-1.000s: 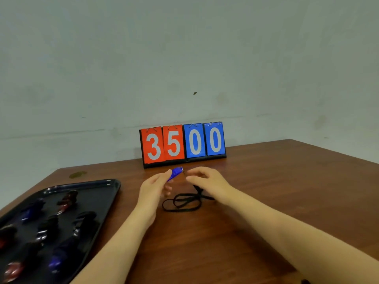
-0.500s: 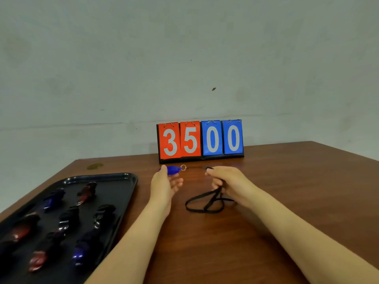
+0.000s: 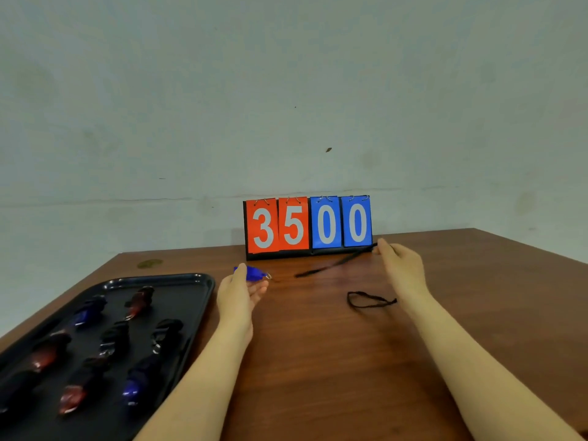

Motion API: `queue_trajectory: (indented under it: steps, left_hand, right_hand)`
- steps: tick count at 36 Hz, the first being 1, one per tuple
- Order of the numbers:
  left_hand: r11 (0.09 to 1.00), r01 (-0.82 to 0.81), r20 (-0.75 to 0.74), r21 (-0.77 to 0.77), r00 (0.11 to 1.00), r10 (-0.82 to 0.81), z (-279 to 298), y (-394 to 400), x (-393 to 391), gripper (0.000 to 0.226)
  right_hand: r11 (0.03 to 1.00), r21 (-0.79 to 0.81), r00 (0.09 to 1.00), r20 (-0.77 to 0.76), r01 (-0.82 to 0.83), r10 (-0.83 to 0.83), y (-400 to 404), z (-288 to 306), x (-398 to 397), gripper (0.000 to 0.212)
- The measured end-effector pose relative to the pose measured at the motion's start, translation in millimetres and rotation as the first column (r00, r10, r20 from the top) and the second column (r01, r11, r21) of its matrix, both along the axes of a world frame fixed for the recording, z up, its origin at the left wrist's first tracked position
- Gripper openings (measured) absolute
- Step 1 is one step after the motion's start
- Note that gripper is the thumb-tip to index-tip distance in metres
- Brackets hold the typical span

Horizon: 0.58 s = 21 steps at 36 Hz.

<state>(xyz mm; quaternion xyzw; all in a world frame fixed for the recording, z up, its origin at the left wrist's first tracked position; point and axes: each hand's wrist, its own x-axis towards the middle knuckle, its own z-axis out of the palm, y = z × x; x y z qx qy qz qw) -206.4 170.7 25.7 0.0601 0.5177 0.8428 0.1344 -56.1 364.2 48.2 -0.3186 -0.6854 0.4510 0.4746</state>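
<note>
My left hand (image 3: 239, 292) holds a small blue whistle (image 3: 253, 273) between thumb and fingers, its metal ring pointing right. My right hand (image 3: 401, 265) pinches one end of a black lanyard cord (image 3: 334, 265) near the scoreboard's right corner. The cord runs taut from those fingertips down and left, ending short of the whistle's ring. Another loop of the same black cord (image 3: 369, 300) lies on the brown table (image 3: 318, 361) beside my right wrist.
A black tray (image 3: 178, 281) at the left holds several red, blue and black whistles with cords. A flip scoreboard (image 3: 308, 225) reading 3500 stands at the table's back edge against the wall.
My hands have moved apart. The right hand pulled the cord's end up and to the right, stretching it out of its bundle; the left hand kept the whistle.
</note>
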Motion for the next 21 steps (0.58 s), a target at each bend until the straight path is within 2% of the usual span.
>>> queue_trajectory:
  steps: [2,4,6,7,8,11,14,17,19,21]
  left_hand:
    - [0.998,0.051,-0.023,0.029,0.998,-0.05,3,-2,6,0.02]
    - [0.994,0.096,-0.041,0.057,0.995,-0.094,6,-1,12,0.018]
    - [0.99,0.127,-0.051,0.069,0.991,-0.124,10,1,17,0.018]
    - [0.988,0.139,-0.057,0.072,0.989,-0.135,12,2,19,0.017]
    - [0.986,0.15,-0.062,0.076,0.987,-0.145,14,3,21,0.016]
    - [0.976,0.189,-0.078,0.112,0.98,-0.181,18,4,26,0.019]
    - [0.964,0.223,-0.094,0.143,0.973,-0.211,21,2,28,0.013]
    - [0.962,0.245,-0.114,0.119,0.966,-0.232,22,1,28,0.009]
    - [0.963,0.25,-0.123,0.099,0.964,-0.238,21,2,28,0.011]
    - [0.961,0.259,-0.125,0.095,0.961,-0.246,20,1,27,0.015]
  right_hand:
    - [0.98,0.183,0.974,0.196,0.076,-0.112,2,-9,-1,0.038]
    - [0.963,0.246,0.904,0.376,0.114,-0.203,3,-15,-2,0.037]
    - [0.923,0.374,0.791,0.536,0.09,-0.294,3,-19,-3,0.046]
    - [0.902,0.43,0.774,0.555,0.048,-0.306,0,-20,-4,0.051]
    - [0.891,0.454,0.801,0.535,-0.003,-0.269,-4,-19,-4,0.053]
    - [0.882,0.407,0.892,0.451,-0.238,0.033,-28,-21,-11,0.05]
    - [0.822,0.328,0.826,0.495,-0.466,0.271,-51,-29,-23,0.048]
    - [0.702,0.373,0.719,0.634,-0.606,0.284,-62,-37,-31,0.049]
    - [0.64,0.407,0.68,0.687,-0.651,0.255,-64,-38,-32,0.037]
    - [0.663,0.366,0.683,0.663,-0.653,0.307,-64,-37,-31,0.021]
